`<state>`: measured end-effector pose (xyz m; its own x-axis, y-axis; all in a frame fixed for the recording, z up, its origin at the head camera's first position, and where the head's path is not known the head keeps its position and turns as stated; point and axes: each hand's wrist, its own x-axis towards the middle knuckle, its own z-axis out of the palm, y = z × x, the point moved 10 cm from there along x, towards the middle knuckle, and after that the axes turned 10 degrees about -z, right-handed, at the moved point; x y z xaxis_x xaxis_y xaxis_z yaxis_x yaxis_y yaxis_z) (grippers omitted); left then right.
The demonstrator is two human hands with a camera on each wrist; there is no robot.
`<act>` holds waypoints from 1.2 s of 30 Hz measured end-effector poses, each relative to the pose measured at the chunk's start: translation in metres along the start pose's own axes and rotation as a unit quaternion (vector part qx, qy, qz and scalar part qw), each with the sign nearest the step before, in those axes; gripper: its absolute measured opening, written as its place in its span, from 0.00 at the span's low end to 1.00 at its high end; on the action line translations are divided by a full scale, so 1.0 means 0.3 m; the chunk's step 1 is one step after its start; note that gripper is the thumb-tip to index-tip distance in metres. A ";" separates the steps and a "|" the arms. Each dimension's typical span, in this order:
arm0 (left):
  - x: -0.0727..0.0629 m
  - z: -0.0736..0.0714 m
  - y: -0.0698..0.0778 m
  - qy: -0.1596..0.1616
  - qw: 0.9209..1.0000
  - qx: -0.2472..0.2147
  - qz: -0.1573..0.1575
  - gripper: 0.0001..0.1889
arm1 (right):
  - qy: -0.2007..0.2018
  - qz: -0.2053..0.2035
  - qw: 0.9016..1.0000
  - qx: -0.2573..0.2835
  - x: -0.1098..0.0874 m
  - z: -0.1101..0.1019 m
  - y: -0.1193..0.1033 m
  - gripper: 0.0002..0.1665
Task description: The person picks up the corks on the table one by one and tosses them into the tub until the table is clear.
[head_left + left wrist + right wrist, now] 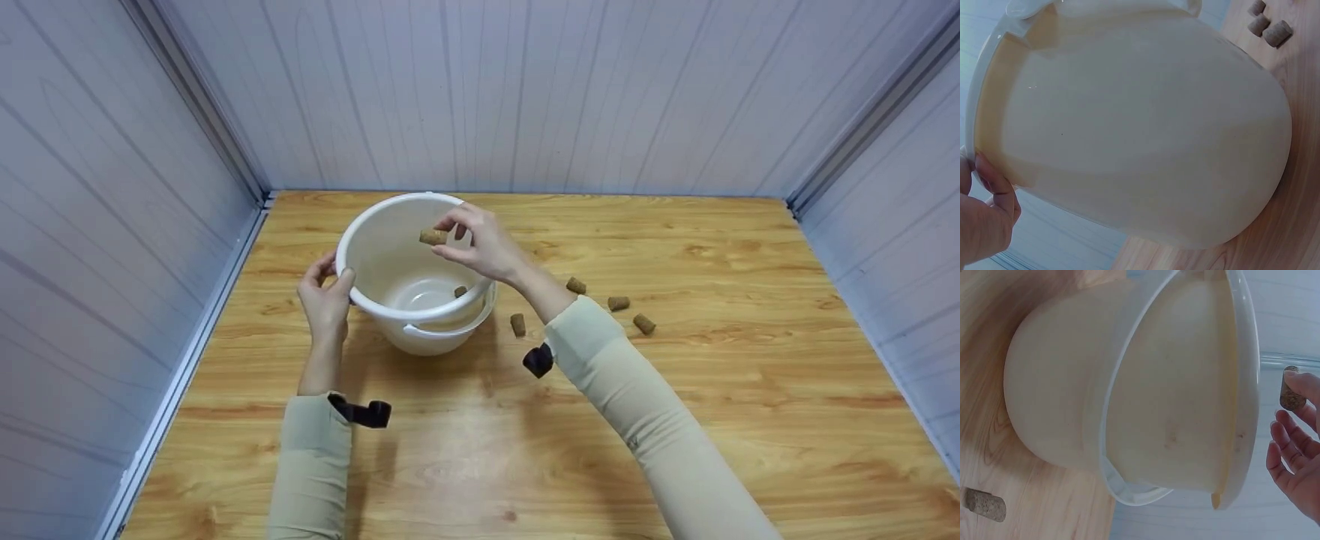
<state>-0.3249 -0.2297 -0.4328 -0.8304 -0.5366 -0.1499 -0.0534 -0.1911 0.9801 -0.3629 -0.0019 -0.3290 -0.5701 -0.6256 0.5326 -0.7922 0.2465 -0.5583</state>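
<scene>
A white plastic bucket point(420, 349) stands upright on the wooden floor, its handle hanging down on the near side. The left hand point(326, 300) grips the rim at the left, thumb over the edge; in the left wrist view its curled fingers point(999, 191) sit under the rim. Above the bucket's mouth, the right hand point(484, 244) pinches a cork point(433, 237) between thumb and fingertips. The right wrist view shows that cork point(1292, 389) just beyond the rim, the other fingers spread apart. Inside the bucket, another cork point(460, 292) lies near the bottom.
Several loose corks lie right of the bucket: one cork point(517, 325) close beside it, others farther right, such as a cork point(643, 324) beyond the right forearm. Pale panelled walls point(487, 97) enclose the wooden surface point(465, 465) at the back and both sides.
</scene>
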 end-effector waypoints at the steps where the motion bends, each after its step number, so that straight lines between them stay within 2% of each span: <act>1: 0.000 0.000 -0.001 0.000 1.000 0.000 0.000 0.21 | -0.002 -0.001 1.000 0.002 -0.001 0.004 -0.002 0.15; 8: -0.002 -0.002 -0.003 0.004 1.000 -0.004 0.002 0.20 | -0.012 -0.005 1.000 0.012 -0.020 0.018 0.008 0.15; 27: 0.003 -0.006 -0.007 0.007 1.000 -0.001 -0.001 0.20 | 0.050 -0.008 0.998 0.028 -0.082 -0.057 0.021 0.14; 32: 0.001 -0.005 0.000 0.005 1.000 0.001 0.007 0.20 | 0.073 -0.011 0.997 0.035 -0.111 -0.079 0.032 0.13; 36: 0.001 -0.004 0.001 0.005 1.000 -0.005 0.008 0.20 | 0.086 0.002 0.996 0.035 -0.146 -0.094 0.055 0.14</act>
<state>-0.3244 -0.2309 -0.4328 -0.8257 -0.5476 -0.1354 -0.0348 -0.1900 0.9812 -0.3571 0.0503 -0.3435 -0.6074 -0.4863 0.6282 -0.7758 0.1932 -0.6006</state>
